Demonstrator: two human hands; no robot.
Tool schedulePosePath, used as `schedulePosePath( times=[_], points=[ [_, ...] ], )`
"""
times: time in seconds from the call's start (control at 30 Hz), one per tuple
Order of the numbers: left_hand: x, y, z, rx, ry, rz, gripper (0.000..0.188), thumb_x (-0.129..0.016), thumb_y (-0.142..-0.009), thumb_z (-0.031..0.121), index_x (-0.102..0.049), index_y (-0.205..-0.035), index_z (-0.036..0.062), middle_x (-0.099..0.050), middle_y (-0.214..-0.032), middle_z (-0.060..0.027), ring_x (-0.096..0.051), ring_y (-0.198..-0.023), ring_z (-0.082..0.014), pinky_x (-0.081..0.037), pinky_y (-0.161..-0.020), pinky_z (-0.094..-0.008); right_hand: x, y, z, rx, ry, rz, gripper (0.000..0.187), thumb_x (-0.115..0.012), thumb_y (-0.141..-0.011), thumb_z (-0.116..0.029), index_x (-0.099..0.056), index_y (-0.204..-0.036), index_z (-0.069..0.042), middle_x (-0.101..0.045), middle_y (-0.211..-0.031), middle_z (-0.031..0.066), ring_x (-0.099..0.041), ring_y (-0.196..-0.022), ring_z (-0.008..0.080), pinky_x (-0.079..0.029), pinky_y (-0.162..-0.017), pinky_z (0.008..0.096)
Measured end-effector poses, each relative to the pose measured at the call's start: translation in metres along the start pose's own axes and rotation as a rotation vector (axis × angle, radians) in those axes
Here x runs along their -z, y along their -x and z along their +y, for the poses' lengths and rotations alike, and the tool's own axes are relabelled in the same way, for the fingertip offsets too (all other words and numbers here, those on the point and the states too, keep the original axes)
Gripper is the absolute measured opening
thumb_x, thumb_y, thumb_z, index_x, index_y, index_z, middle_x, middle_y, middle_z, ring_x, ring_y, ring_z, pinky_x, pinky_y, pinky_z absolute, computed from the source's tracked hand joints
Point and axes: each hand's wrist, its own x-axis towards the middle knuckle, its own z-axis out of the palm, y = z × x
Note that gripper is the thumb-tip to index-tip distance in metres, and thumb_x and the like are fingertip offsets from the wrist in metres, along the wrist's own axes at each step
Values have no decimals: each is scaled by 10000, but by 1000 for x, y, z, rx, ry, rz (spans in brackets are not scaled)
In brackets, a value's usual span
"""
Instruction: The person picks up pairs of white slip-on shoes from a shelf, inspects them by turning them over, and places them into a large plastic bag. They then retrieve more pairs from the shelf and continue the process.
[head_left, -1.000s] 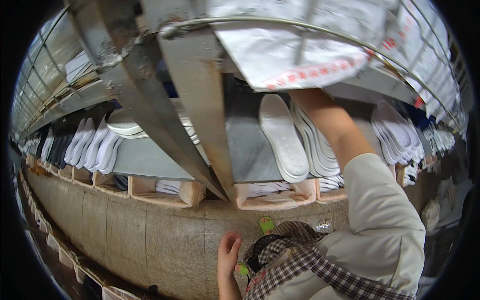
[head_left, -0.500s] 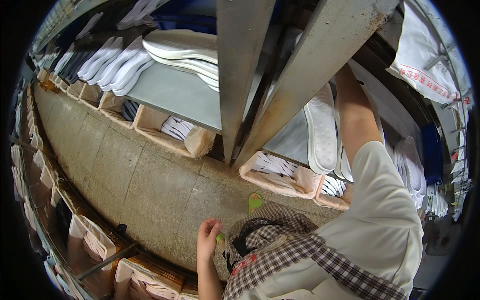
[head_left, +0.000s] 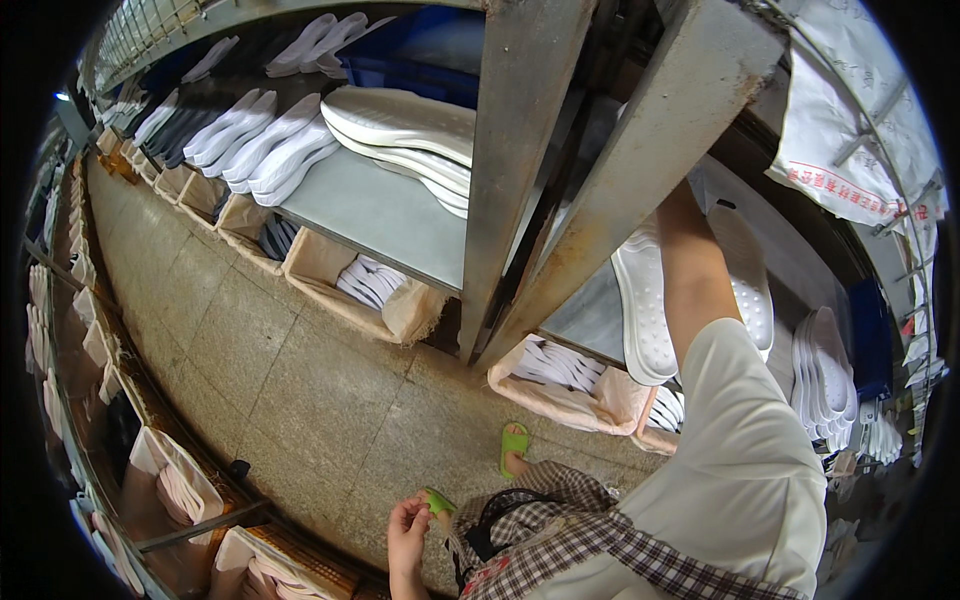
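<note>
My right forearm point(head_left: 700, 275) reaches over the shelf and passes behind the slanted metal beam point(head_left: 645, 165), which hides the hand. Beneath and beside the arm lie white shoe soles with raised dots: one sole point(head_left: 645, 310) left of the forearm, another sole point(head_left: 748, 280) to its right. Whether the hidden hand touches a sole, I cannot tell. Low over the floor hangs my left hand point(head_left: 408, 522), its fingers curled in and nothing visible in them. It is nearest to my green slipper point(head_left: 438, 502) and checked apron.
An upright metal post point(head_left: 520, 180) stands left of the beam. Stacked white soles point(head_left: 400, 125) lie on the grey shelf point(head_left: 375, 205). Lined baskets point(head_left: 335, 280) of white pieces sit below. More soles point(head_left: 822, 375) and a blue bin point(head_left: 868, 340) are at right. Baskets point(head_left: 175, 480) line the left.
The whole view has shifted, with shelf and posts now farther right and lower. My right forearm has moved left across the soles, uncovering the right-hand one. My left hand sits lower, its fingers curled.
</note>
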Motion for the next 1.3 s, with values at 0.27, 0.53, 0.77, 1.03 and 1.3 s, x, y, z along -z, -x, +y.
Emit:
schedulePosePath(
  times=[0.27, 0.53, 0.77, 1.03, 1.3],
  points=[
    [-16, -15, 31, -130, -107, -179, 300, -614, -881, 126, -515, -1141, 14, -611, -1007, -63, -568, -898, -133, -461, -760, -259, 4, 150, -96, -93, -892, 66, 285, -619, -847, -396, -550, -948, -139, -560, -860, 42, -535, -732, 197, -490, -567, 316],
    [-5, -17, 82, -423, -375, -523, 333, -604, -879, 116, -498, -1179, 18, -596, -1051, -68, -559, -950, -152, -452, -838, -276, 102, 458, -67, -223, -473, -307, 180, -593, -773, -192, -509, -874, -70, -565, -770, 49, -521, -549, 148, -427, -419, 221],
    [-25, 23, 119, -415, -321, -860, 506, -563, -909, 192, -347, -1346, 57, -464, -1297, -137, -522, -1106, -250, -447, -898, -363, 181, 667, 28, -98, -252, -387, 650, -546, -729, -179, -342, -1282, 95, -497, -1194, 218, -564, -1064, 271, -580, -744, 381],
    [-71, 68, 130, -261, 337, -944, 703, -342, -954, 499, -123, -1441, 42, -207, -1464, -212, -299, -1326, -337, -333, -1053, -462, 133, 715, 133, 283, 302, -375, 607, -642, -704, -145, -356, -1194, 71, -553, -1073, 215, -566, -987, 250, -455, -850, 339],
    [-43, 44, 148, -374, 350, -739, 686, -292, -964, 498, -257, -1364, -58, -392, -1356, -226, -441, -1212, -371, -381, -1013, -481, 68, 694, 125, 459, 305, -601, 586, -706, -767, -351, -434, -1117, 32, -541, -1034, 172, -550, -980, 261, -449, -815, 338]
  ],
)
